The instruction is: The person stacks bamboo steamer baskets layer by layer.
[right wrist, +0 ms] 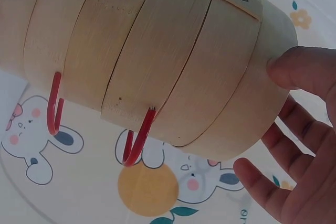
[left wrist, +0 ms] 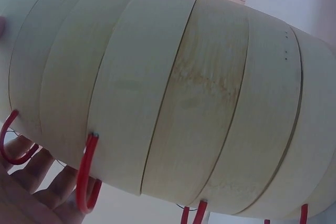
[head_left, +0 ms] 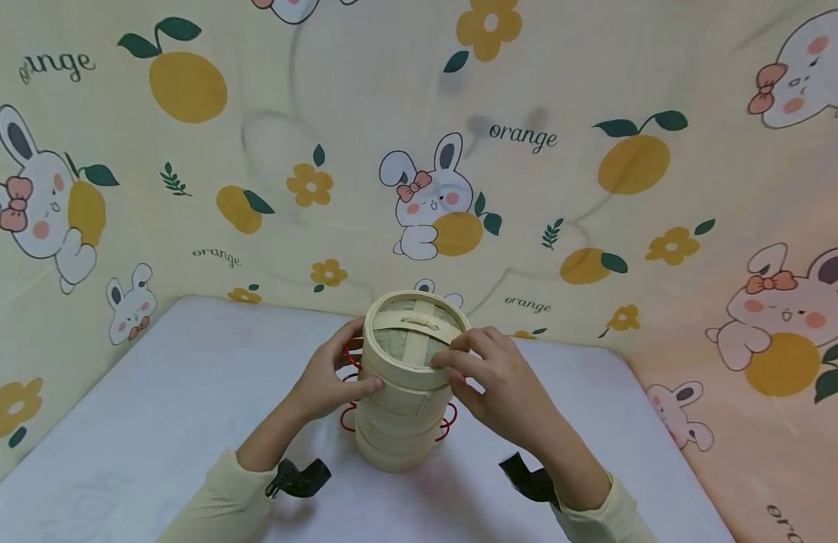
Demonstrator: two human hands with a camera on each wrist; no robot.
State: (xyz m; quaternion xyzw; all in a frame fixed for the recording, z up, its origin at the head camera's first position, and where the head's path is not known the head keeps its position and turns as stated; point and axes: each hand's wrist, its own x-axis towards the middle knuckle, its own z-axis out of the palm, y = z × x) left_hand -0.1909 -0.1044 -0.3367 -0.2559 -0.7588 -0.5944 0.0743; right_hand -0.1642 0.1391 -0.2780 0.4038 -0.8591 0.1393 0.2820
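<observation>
A stack of round bamboo steamer baskets (head_left: 394, 445) stands upright on the white table, topped by a woven lid (head_left: 389, 345) with a small twisted loop handle. My left hand (head_left: 323, 381) grips the upper left of the stack, thumb across the front and fingers behind the side. In the left wrist view, its fingers show behind a red wire handle (left wrist: 84, 177). On the right, my right hand (head_left: 503, 385) holds the lid's rim, fingertips on the top edge. In the right wrist view, the right thumb (right wrist: 302, 69) presses the lid's pale side wall.
The white tabletop (head_left: 256, 362) spreads around the stack. Behind it hangs a cloth backdrop (head_left: 364, 98) printed with rabbits, oranges and flowers. Black straps (head_left: 299, 477) are worn at both wrists, below light sleeves (head_left: 215, 501).
</observation>
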